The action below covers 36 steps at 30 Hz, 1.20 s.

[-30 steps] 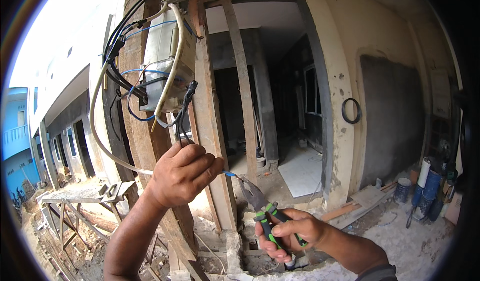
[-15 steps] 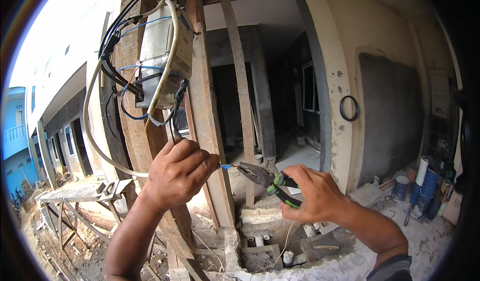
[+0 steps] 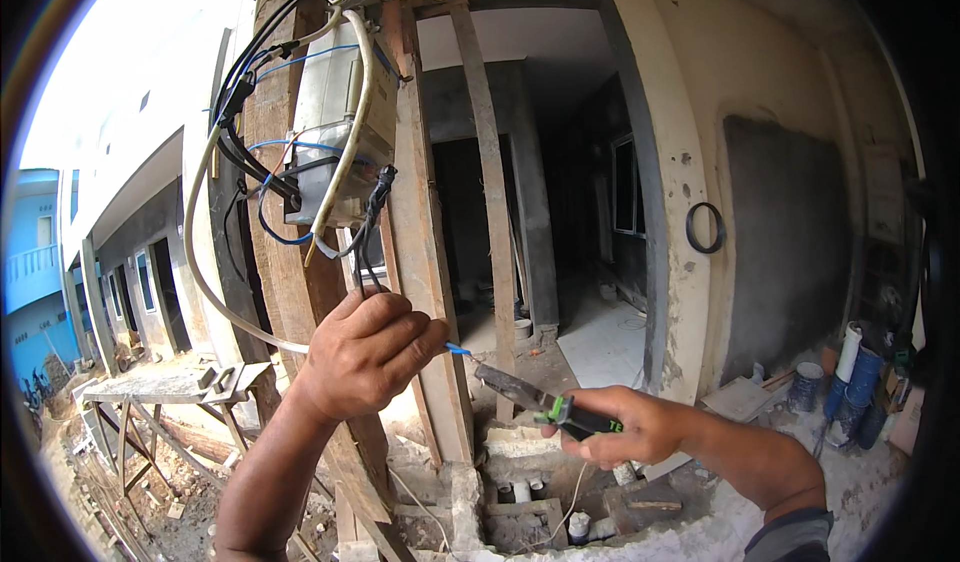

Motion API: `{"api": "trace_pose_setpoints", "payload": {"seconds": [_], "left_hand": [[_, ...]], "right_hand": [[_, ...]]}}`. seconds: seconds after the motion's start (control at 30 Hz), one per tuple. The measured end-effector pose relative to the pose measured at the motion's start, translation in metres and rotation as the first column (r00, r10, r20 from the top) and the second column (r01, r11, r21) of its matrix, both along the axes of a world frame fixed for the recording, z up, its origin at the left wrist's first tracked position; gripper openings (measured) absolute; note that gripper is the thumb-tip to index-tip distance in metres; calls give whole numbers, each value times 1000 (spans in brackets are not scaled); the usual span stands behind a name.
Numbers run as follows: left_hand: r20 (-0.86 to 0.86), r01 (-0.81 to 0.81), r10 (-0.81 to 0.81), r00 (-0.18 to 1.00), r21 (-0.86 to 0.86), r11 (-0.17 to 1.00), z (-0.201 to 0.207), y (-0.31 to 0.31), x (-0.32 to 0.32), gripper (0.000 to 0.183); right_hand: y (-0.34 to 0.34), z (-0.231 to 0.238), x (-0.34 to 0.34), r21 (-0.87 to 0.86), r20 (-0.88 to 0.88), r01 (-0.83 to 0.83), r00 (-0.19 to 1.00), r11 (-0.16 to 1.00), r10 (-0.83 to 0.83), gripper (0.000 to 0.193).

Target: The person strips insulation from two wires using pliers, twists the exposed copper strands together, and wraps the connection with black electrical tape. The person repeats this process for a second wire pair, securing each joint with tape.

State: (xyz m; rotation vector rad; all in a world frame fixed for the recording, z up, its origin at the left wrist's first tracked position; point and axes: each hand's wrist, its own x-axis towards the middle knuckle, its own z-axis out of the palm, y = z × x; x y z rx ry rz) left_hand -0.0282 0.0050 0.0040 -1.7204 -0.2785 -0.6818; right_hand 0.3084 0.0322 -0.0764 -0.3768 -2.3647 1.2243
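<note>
While the left hand (image 3: 365, 357) pinches the blue wire (image 3: 457, 349) below the wall-mounted electrical box (image 3: 335, 132), the right hand (image 3: 625, 427) grips green-handled pliers (image 3: 535, 402) just beside its tip; jaws should probably meet the wire squarely, hand kept steady

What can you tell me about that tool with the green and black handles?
The pliers look like metal, with dark pointed jaws and green-and-black grips. The right hand wraps the grips, holding them roughly level, tip pointing left toward the blue wire end pinched in the left hand. The jaws look nearly closed, just short of the wire.
</note>
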Motion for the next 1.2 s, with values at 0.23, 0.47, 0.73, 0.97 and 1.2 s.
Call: {"api": "trace_pose_setpoints", "payload": {"seconds": [0.23,0.47,0.73,0.97,1.2], "left_hand": [[74,59,-64,995,66,996,0,1,1,34],[186,49,-66,980,97,994,-5,4,11,33],[271,-3,9,962,-22,1000,-18,-8,5,43],[918,705,-72,391,-248,664,-17,-35,-14,24],[833,786,16,553,-527,324,7,-20,-12,40]], "right_hand": [[-28,-60,-67,-604,-678,-763,644,232,354,54],[-98,-48,-131,-253,-958,-949,217,-189,189,46],[-93,-42,-134,-294,-935,-956,293,23,202,49],[-80,-58,-125,-310,-925,-945,325,102,198,51],[-80,-58,-126,-376,-867,-892,434,249,244,48]]}}
